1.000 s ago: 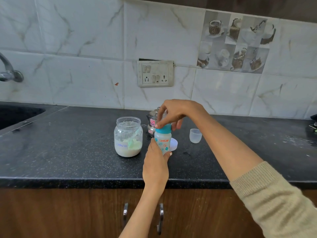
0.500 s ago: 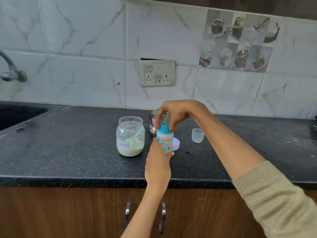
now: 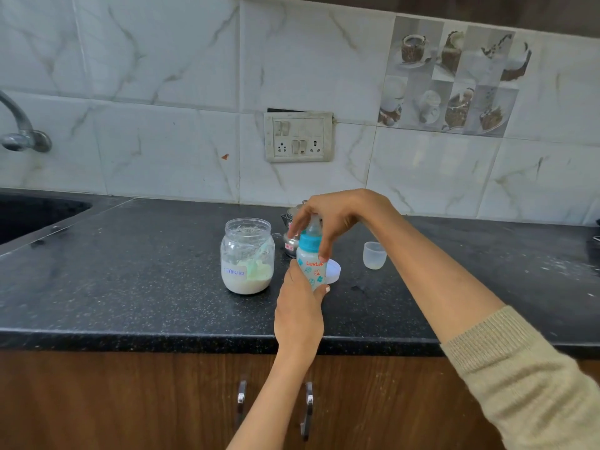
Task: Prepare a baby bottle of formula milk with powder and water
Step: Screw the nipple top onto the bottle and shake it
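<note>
Bottle [image 3: 311, 271] of milky liquid stands upright near the front of the dark worktop [image 3: 130, 280]. At far left a tap [image 3: 19, 131] hangs over the sink [image 3: 35, 216]. An open formula jar [image 3: 247, 256] holds white powder and a pale green scoop [image 3: 259, 264]. Just beside it, the left hand [image 3: 300, 306] grips the bottle's body, while the right hand [image 3: 331, 216] pinches its blue collar [image 3: 310, 242] from above. A steel pot [image 3: 290, 235] sits behind, a white lid [image 3: 333, 271] just right, then a clear cap [image 3: 374, 254].
</note>
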### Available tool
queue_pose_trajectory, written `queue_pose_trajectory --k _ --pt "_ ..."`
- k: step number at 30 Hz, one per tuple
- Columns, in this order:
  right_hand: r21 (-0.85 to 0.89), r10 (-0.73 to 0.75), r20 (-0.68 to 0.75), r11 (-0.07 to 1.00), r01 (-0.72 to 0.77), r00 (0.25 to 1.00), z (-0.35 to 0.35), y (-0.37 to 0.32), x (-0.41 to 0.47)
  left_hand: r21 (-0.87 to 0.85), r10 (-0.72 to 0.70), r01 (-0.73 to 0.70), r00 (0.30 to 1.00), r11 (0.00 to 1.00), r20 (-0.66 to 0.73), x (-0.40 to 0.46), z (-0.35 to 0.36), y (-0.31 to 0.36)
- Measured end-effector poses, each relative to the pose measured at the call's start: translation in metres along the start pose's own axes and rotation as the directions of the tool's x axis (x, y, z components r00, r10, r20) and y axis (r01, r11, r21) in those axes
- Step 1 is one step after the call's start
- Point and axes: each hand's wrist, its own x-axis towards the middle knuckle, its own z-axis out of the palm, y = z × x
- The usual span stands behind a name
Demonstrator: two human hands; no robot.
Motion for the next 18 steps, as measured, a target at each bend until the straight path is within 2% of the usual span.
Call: queue_pose_trajectory --k 2,5,8,12,15,18 --pt "0.030 -0.020 -0.045 0.999 0.022 0.999 -0.003 0.002 -0.007 -0.006 -0.005 0.005 1.000 1.000 0.000 0.000 0.000 0.000" --pt "0.082 0.085 -0.164 0.994 -0.072 0.983 -0.005 0.006 -0.008 0.001 -0.001 0.001 1.000 1.000 0.002 0.001 0.001 0.000" --pt "0.138 0.155 -0.112 0.981 -0.139 0.982 0.002 0.007 0.001 -0.001 -0.010 0.010 1.000 1.000 -0.005 0.000 0.001 0.000" --pt "0.193 0.088 -0.062 0.978 -0.074 0.994 -0.002 0.003 0.003 0.013 0.005 -0.005 1.000 1.000 -0.004 0.000 0.000 0.001" --pt "0.122 0.034 -0.002 0.992 -0.034 0.999 -0.002 -0.001 0.004 0.006 0.008 -0.008 1.000 1.000 0.002 -0.001 -0.001 0.001" --pt "0.047 0.022 0.000 0.999 -0.022 1.000 0.001 0.000 0.005 -0.008 -0.012 0.012 1.000 1.000 0.007 0.000 0.000 0.001"
